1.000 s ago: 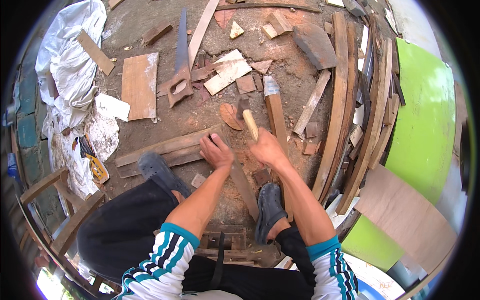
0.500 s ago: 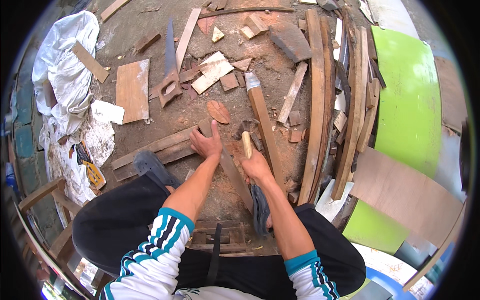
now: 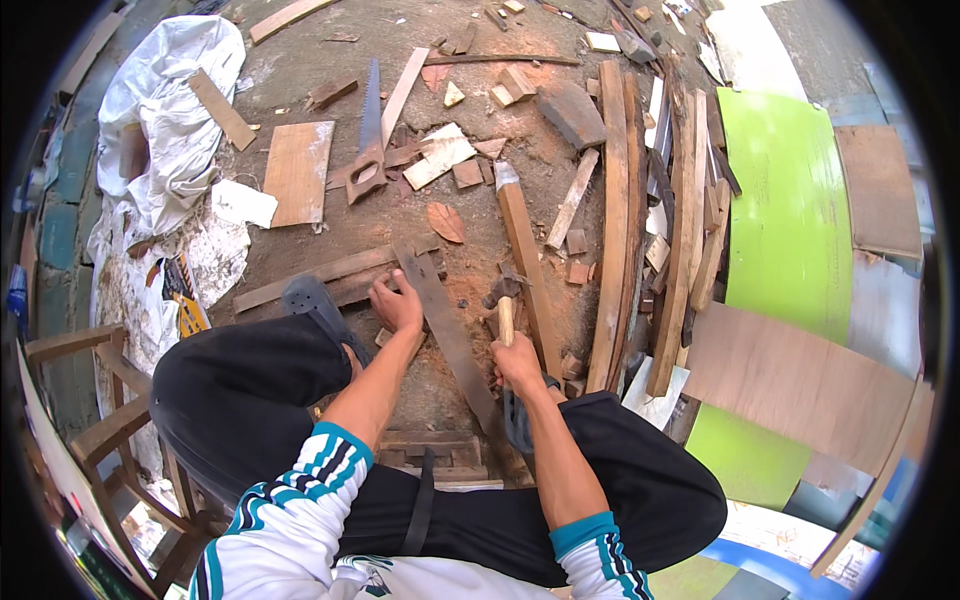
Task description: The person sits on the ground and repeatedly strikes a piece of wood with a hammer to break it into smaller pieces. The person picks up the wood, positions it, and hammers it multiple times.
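Observation:
My right hand (image 3: 516, 364) is closed around the pale wooden handle of a hammer (image 3: 506, 318). The hammer's dark head points away from me, just right of a long narrow plank (image 3: 450, 330). This plank slants from the boards in front of me down toward my right foot. My left hand (image 3: 398, 304) lies beside the plank's left edge, thumb and fingers apart and slightly bent. Its fingertips are close to two dark wooden boards (image 3: 330, 272) lying crosswise on the ground; I cannot tell whether they touch. Under my right forearm the plank's near end is partly hidden.
A handsaw (image 3: 368, 160), a dry leaf (image 3: 445, 222) and wood offcuts lie ahead. A squared timber (image 3: 530, 270) stretches along the right, with long battens (image 3: 612, 220) and a green panel (image 3: 785, 200) beyond. White sacking (image 3: 180, 110) is at left. My shoes flank the plank.
My left hand has come off the plank's far end and shifted left and nearer me. The plank has slid slightly toward me. My right hand still holds the hammer; the view has shifted a little.

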A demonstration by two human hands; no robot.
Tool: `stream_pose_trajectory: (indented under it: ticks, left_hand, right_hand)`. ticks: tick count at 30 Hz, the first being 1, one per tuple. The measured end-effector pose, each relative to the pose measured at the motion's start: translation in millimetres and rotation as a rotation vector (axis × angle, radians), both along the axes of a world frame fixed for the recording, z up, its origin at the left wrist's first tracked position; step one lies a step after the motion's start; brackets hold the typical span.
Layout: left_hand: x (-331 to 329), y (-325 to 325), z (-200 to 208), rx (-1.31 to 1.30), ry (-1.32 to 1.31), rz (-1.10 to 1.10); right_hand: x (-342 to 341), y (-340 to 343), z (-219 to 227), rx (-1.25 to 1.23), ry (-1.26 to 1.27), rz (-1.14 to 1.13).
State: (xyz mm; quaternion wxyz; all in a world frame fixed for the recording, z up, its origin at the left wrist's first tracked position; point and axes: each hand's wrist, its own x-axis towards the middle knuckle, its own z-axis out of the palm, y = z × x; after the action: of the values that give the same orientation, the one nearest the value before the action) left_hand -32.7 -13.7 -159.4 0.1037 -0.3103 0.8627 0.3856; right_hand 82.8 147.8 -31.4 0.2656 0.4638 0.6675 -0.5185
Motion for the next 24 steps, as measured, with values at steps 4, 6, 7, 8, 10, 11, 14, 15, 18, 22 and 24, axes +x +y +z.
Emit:
stream_pose_trajectory:
  ticks: [4, 6, 7, 8, 10, 11, 14, 15, 18, 22, 24]
  left_hand:
    - [19, 36, 38, -0.070, -0.322, -0.261]
    - [19, 35, 35, -0.072, -0.413, -0.326]
    - [17, 31, 33, -0.063, -0.418, -0.328]
    - [17, 26, 26, -0.048, -0.426, -0.335]
    - [21, 18, 14, 0.016, -0.356, -0.368]
    - [28, 12, 11, 0.059, -0.282, -0.389]
    - [33, 12, 5, 0.463, -0.209, -0.430]
    - [33, 15, 7, 0.645, -0.211, -0.440]
    - [28, 17, -28, 0.829, -0.101, -0.473]
    - [27, 19, -39, 0.663, -0.139, -0.591]
    - [28, 22, -28, 0.595, -0.175, -0.644]
  right_hand:
    - [0, -8, 8, 0.020, 0.006, 0.001]
    - [2, -12, 13, 0.013, 0.034, 0.009]
    - [2, -12, 13, 0.010, 0.045, 0.009]
    - [2, -10, 12, 0.023, 0.049, 0.010]
    - [3, -4, 12, 0.052, 0.060, 0.001]
    - [3, -1, 11, 0.042, 0.077, -0.035]
    - [5, 8, 10, 0.012, 0.115, -0.140]
    - [6, 11, 12, 0.006, 0.120, -0.169]
    - [-5, 4, 16, -0.031, 0.146, -0.165]
    - [-9, 3, 18, -0.016, 0.158, -0.157]
    - [-9, 6, 16, -0.014, 0.168, -0.144]
